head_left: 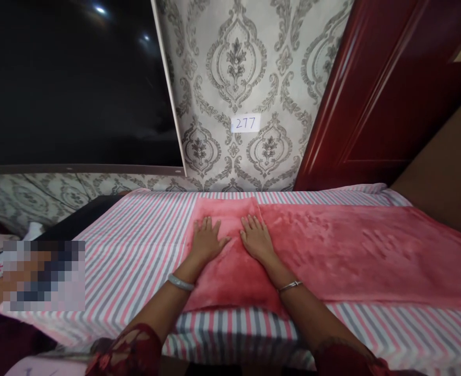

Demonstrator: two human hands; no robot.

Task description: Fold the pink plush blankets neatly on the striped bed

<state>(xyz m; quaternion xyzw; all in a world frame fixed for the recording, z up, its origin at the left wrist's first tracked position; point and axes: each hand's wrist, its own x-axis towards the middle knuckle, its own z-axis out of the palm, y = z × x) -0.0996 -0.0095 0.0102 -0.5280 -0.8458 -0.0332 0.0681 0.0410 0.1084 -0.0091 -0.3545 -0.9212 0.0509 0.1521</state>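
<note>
A plush pink-red cloth (364, 250), perhaps a blanket, lies along the striped table cover. Its left end is folded over on itself into a thicker layer. My left hand (206, 240) rests flat on that folded part near its left edge, fingers spread. Close to the fold's right edge, my right hand (257, 239) also presses flat, with its fingers pointing away from me. Neither hand grips anything. Handprint-like marks show in the pile to the right.
The striped cover (136, 240) drapes over the table's front edge. Behind stand a large dark screen (77, 94) at left, patterned wallpaper with a paper label (245, 122) reading 277, and a dark red door (364, 89). A blurred patch (46, 274) hides something at left.
</note>
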